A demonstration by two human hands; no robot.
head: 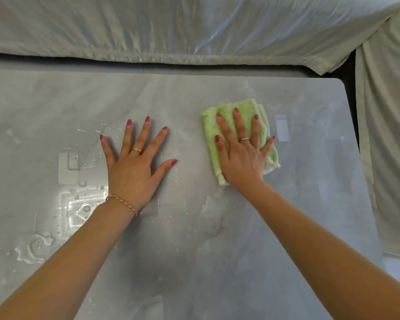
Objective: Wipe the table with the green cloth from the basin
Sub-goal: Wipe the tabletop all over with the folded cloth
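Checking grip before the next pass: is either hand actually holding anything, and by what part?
Nothing is gripped. The right hand presses flat, fingers spread, on the middle of the folded green cloth. The left hand lies flat on the bare table.

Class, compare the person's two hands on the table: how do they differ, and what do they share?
The right hand presses flat on the green cloth; the left hand lies on the bare table. Water drops sit near the left hand, not the right. The left wrist wears a braided bracelet. Both are spread, fingers straight, each with a ring.
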